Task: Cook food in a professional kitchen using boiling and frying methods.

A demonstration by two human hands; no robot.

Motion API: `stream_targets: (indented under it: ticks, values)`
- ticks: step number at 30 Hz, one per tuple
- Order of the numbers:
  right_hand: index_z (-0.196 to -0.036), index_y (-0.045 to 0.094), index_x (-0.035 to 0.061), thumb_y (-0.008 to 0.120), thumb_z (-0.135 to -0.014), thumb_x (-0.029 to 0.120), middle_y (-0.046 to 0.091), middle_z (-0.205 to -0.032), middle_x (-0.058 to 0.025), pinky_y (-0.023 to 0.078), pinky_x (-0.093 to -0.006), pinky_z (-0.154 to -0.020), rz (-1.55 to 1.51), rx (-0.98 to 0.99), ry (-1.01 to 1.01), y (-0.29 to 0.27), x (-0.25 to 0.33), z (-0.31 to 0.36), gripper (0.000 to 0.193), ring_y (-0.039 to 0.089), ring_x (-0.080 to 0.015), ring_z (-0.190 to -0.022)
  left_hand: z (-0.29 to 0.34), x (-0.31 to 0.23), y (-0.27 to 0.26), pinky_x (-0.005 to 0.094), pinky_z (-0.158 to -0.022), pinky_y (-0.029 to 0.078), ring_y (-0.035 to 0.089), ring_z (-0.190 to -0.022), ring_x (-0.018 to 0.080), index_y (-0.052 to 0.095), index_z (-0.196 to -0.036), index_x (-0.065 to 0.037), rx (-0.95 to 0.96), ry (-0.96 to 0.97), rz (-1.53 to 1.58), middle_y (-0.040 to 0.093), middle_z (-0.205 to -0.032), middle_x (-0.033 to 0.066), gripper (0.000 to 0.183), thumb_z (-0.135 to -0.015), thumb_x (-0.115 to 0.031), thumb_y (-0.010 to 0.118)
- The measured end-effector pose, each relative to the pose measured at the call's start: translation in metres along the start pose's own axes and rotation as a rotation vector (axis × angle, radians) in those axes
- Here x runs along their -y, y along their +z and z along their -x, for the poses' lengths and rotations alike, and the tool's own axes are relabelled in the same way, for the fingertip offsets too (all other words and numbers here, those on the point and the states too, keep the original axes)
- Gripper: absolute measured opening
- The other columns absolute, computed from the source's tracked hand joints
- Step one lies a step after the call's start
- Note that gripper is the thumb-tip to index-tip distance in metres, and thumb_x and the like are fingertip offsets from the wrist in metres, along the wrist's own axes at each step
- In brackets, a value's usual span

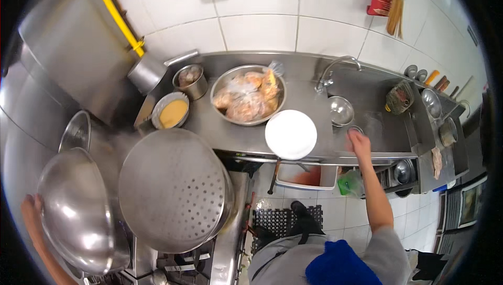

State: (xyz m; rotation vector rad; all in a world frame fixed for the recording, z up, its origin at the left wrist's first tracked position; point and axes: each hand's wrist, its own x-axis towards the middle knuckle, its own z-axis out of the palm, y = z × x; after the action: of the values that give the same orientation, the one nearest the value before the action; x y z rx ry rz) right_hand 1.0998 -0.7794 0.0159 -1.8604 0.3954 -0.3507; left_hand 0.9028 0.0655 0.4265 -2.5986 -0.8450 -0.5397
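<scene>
At the far left, my left hand (pixel 32 209) has its fingers at the edge of a big, shiny metal bowl (pixel 78 211), which stands tilted over the stove. My right arm reaches to the sink's front edge. There my right hand (pixel 358 142), slightly blurred, is closed on a small round-rimmed metal vessel (pixel 356 128), mostly hidden by the fingers. Just beyond it a metal bowl (pixel 341 111) sits in the sink (pixel 374 125). Left of my right hand, a white round lid or plate (pixel 291 134) lies at the counter's front edge.
A large perforated metal pan (pixel 170 190) stands over the stove burners (pixel 186 264). On the counter (pixel 201 112) are a basin of bagged raw meat (pixel 246 99), a metal pot (pixel 190 82) and a bowl of yellow liquid (pixel 173 113). A faucet (pixel 327 73) rises behind the sink. Below sits a white bin (pixel 332 180).
</scene>
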Motion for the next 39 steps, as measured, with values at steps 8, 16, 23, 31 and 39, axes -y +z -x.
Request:
stream_targets:
  ticks: [8, 16, 23, 31, 39]
  values:
    - [-0.111, 0.057, 0.0064, 0.048, -0.088, 0.059, 0.059, -0.105, -0.0045, 0.048, -0.0344, -0.066, -0.457, 0.074, 0.165, 0.066, 0.041, -0.249, 0.058, 0.058, -0.0168, -0.079, 0.067, -0.194, -0.089, 0.0396, -0.062, 0.043, 0.049, -0.060, 0.0288, 0.057, -0.084, 0.005, -0.169, -0.055, 0.105, 0.055, -0.068, 0.0200, 0.041, -0.083, -0.035, 0.064]
    - [-0.077, 0.065, 0.0023, 0.056, -0.092, 0.034, 0.058, -0.058, -0.0037, 0.044, -0.0271, -0.040, 0.065, 0.490, 0.071, -0.054, -0.205, -0.231, 0.036, 0.053, -0.0124, -0.043, 0.107, -0.294, -0.068, 0.0386, -0.067, 0.046, 0.059, -0.070, 0.0315, 0.063, -0.091, 0.004, -0.145, -0.048, 0.206, 0.062, -0.077, 0.0194, 0.044, -0.078, -0.038, 0.068]
    - [-0.083, 0.060, 0.0048, 0.054, -0.092, 0.033, 0.058, -0.061, -0.0042, 0.043, -0.0241, -0.038, 0.022, 0.455, 0.405, -0.114, -0.228, -0.183, 0.031, 0.054, -0.0125, -0.043, 0.110, -0.324, -0.011, 0.0432, -0.073, 0.048, 0.063, -0.080, 0.0376, 0.063, -0.085, 0.002, 0.125, -0.133, 0.169, 0.065, -0.081, 0.0223, 0.046, -0.077, -0.043, 0.066]
    - [-0.082, 0.060, 0.0048, 0.053, -0.092, 0.025, 0.058, -0.063, -0.0034, 0.046, -0.0247, -0.041, -0.059, 0.507, 0.305, -0.117, -0.186, -0.190, 0.024, 0.055, -0.0121, -0.046, 0.095, -0.332, 0.038, 0.0433, -0.078, 0.049, 0.063, -0.086, 0.0385, 0.065, -0.089, 0.004, 0.177, -0.184, 0.100, 0.065, -0.087, 0.0249, 0.050, -0.078, -0.045, 0.063]
    - [-0.085, 0.060, 0.0033, 0.054, -0.091, 0.022, 0.058, -0.066, -0.0035, 0.048, -0.0247, -0.046, -0.211, 0.544, 0.265, -0.069, -0.130, -0.227, 0.021, 0.056, -0.0123, -0.050, 0.090, -0.319, 0.049, 0.0441, -0.077, 0.048, 0.062, -0.086, 0.0399, 0.065, -0.086, 0.005, 0.192, -0.191, 0.094, 0.064, -0.085, 0.0254, 0.052, -0.078, -0.046, 0.062]
